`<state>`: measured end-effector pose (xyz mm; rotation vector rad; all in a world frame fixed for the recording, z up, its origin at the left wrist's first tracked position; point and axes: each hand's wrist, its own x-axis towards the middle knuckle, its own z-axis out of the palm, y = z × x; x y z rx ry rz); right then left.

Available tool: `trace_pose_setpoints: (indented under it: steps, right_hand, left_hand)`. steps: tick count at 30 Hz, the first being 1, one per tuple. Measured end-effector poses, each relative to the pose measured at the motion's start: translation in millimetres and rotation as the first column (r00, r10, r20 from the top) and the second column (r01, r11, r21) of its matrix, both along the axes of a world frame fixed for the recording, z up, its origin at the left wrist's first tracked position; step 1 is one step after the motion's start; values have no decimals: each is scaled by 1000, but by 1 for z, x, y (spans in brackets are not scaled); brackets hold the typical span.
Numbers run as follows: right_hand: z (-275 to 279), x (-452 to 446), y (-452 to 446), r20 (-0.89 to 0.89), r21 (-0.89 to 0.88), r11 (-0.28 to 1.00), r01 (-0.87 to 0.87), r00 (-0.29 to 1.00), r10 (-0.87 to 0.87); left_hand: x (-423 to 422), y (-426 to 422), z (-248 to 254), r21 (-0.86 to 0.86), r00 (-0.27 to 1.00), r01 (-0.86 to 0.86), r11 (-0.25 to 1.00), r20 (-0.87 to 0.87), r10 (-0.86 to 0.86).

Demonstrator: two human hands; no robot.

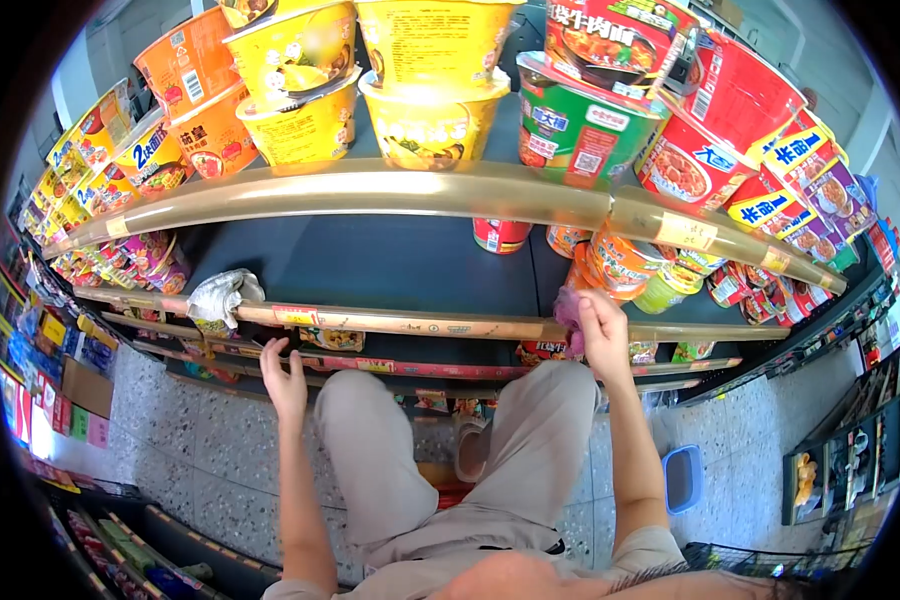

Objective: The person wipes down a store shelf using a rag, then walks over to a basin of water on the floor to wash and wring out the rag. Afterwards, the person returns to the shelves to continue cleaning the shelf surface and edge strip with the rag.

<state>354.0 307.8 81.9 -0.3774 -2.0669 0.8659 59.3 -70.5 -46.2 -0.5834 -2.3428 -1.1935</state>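
Purple cloth (567, 308) is pinched in the right hand (602, 325), at the front edge of the dark shelf (360, 255). The left hand (285, 380) holds nothing, its fingers loosely spread, near a pale cloth (225, 297) that hangs over the edge. Noodle cups (625, 262) sit toward the shelf's right end. Work looks partway done, but I cannot tell how much is left.

The upper shelf (370, 190) carries noodle tubs (435, 115), mostly stacked (yellow ones in the middle). On the dark shelf (340, 255) below, orange cups (625, 262) stand rightward, while a pale cloth (225, 296) drapes over its front edge (410, 322) leftward.
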Motion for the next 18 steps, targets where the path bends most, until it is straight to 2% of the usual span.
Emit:
trace_pose_setpoints:
  steps: [1, 3, 4, 6, 7, 8, 11, 15, 18]
  right_hand:
    - [-3, 5, -3, -95, -65, 998, -18, 995, 12]
    - [-2, 15, -13, -275, -380, 916, -130, 961, 22]
    - [-1, 19, -18, -362, -514, 834, -201, 932, 1]
    - [3, 25, -32, -513, -664, 656, -359, 857, -50]
    - [1, 31, -34, -536, -705, 549, -449, 844, 3]
    - [-2, 38, -36, -564, -733, 429, -528, 824, 49]
    - [3, 42, -58, -612, -745, 247, -619, 782, 117]
    - [-6, 56, -79, -697, -673, 141, -726, 686, 209]
    - [-4, 66, -96, -664, -705, 218, -675, 736, 133]
  left_hand:
    - [8, 4, 1, 22, 999, 29, 999, 31, -30]
    - [32, 17, 3, 100, 988, 89, 991, 118, -100]
    - [45, 24, 9, 136, 980, 135, 981, 130, -153]
    - [58, 35, 2, 133, 966, 206, 969, 128, -223]
    - [65, 42, -2, 185, 947, 248, 951, 160, -278]
    - [73, 48, -5, 234, 923, 288, 929, 190, -334]
    - [108, 72, 4, 399, 829, 392, 829, 238, -506]
    - [161, 97, 31, 553, 650, 474, 686, 306, -695]
    - [190, 110, 43, 595, 433, 572, 565, 366, -824]
